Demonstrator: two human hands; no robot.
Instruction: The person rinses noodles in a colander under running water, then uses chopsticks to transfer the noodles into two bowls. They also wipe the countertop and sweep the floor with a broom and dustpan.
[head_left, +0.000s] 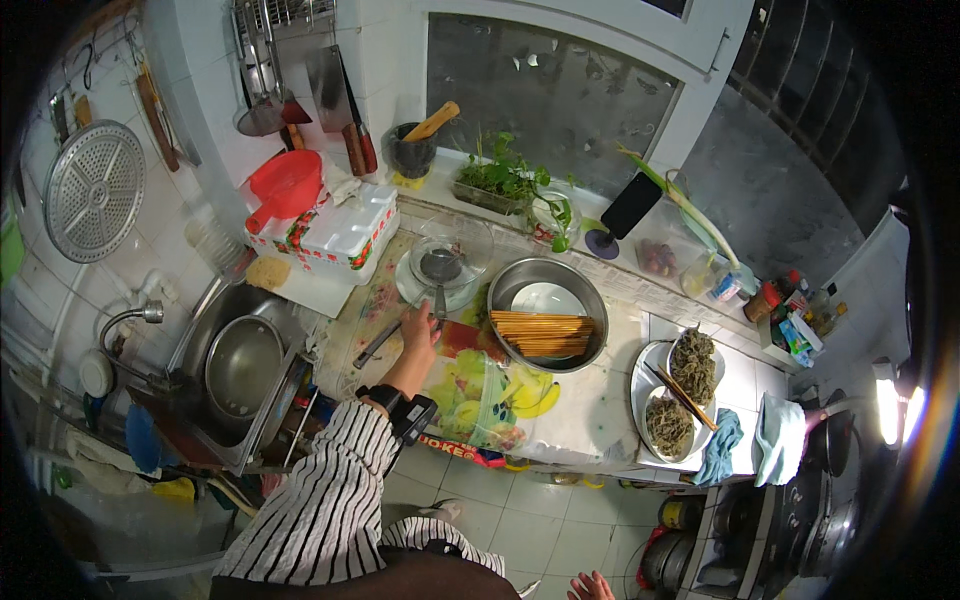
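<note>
My left hand (420, 328), in a striped sleeve with a device strapped at the wrist, is over the counter beside a dark utensil handle (377, 343); whether its fingers grip it is unclear. Just above the fingers, a small ladle or strainer (440, 266) rests in a clear glass bowl (469, 232) on a white plate (409, 289). To the right, a steel basin (600, 330) holds a white bowl (547, 298) and a bundle of wooden chopsticks (544, 334). My right hand (590, 586) is at the bottom edge, fingers apart, holding nothing visible.
At left are a sink (195, 330) with a steel pot (244, 367) and a white box (337, 232) under a red scoop (285, 184). At right, bowls of dark dried food (691, 364) with chopsticks sit near cloths (720, 450). A phone (631, 204) stands on the sill.
</note>
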